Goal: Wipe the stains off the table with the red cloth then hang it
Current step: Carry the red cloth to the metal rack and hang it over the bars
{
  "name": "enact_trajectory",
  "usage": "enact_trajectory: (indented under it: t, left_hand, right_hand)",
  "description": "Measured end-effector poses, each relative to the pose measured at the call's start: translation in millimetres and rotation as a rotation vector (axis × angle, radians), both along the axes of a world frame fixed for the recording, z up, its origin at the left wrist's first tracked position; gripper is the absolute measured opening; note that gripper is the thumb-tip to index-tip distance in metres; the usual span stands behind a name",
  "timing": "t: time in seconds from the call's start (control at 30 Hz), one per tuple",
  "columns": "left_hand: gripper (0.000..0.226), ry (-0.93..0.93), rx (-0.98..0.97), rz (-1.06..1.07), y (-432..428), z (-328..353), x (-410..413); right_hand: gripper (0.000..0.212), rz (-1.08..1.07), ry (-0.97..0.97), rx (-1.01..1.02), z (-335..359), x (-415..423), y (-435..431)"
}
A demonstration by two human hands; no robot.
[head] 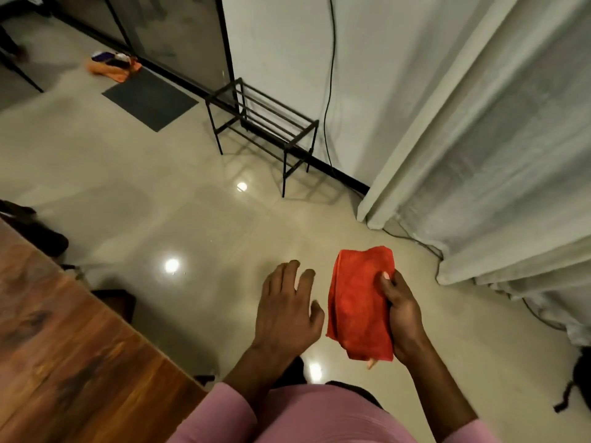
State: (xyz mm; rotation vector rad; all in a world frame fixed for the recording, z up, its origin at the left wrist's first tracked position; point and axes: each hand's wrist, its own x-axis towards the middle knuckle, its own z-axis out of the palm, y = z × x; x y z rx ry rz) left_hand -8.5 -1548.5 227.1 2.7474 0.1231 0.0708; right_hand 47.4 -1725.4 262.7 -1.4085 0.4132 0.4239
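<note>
Ahead of you a black metal rack with slatted shelves (265, 123) stands on the glossy beige tiled floor (128, 187), close against the white wall (281, 43). A thin black cable (329, 91) runs down that wall just to its right. To your right hang pale, floor-length curtains (479, 155). Farther off on your left, a dark grey rectangular mat (150, 100) lies before a black-framed glass panel (179, 36), with a heap of orange fabric (112, 70) just beyond it. A black bag (580, 369) sits at your far right.
</note>
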Motion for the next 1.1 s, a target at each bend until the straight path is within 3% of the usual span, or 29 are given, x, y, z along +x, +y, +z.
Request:
enact_trajectory:
  t: [0.1,0.63,1.1]
  left_hand:
    - [0.068,0.068,0.042,-0.028,24.5,-2.0,43.2]
    - [0.052,0.136,0.122,0.132,171.6,-5.6,161.8]
    - [0.060,0.229,0.256,0.090,315.6,-4.9,313.3]
  right_hand:
    - [0.022,0.020,-0.027,-0.032,7.0,41.5,25.7]
    - [0.029,0.190,0.027,0.042,-18.4,219.6,186.2]
    - [0.026,0.150,0.078,0.098,-44.4,372.1,324.8]
